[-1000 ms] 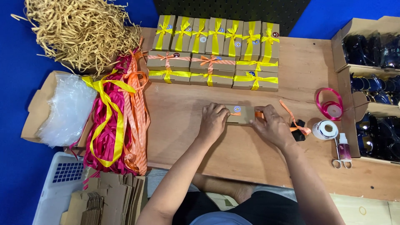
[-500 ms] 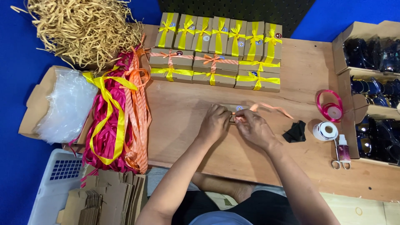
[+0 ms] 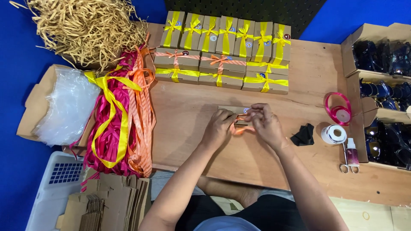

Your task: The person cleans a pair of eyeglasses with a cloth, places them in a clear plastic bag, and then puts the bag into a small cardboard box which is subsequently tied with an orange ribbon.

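Observation:
A small flat kraft-paper box (image 3: 229, 110) lies on the wooden table (image 3: 188, 111) just in front of me. My left hand (image 3: 219, 127) and my right hand (image 3: 264, 123) meet over it, both pinching an orange ribbon (image 3: 238, 128) that loops between the fingers above the box. Most of the box is hidden under my hands.
Finished boxes tied with yellow and orange ribbon (image 3: 222, 51) stand at the back. Loose ribbons (image 3: 124, 115) pile at the left beside a clear plastic bag (image 3: 64, 107) and paper shred (image 3: 85, 25). A pink ribbon roll (image 3: 338, 109), black cloth (image 3: 304, 134), tape roll (image 3: 333, 134) and scissors (image 3: 345, 160) lie at the right.
The ribbon end that trailed out to the right has been drawn in between my hands. My right hand has moved left from the box's end to meet the left hand over the box.

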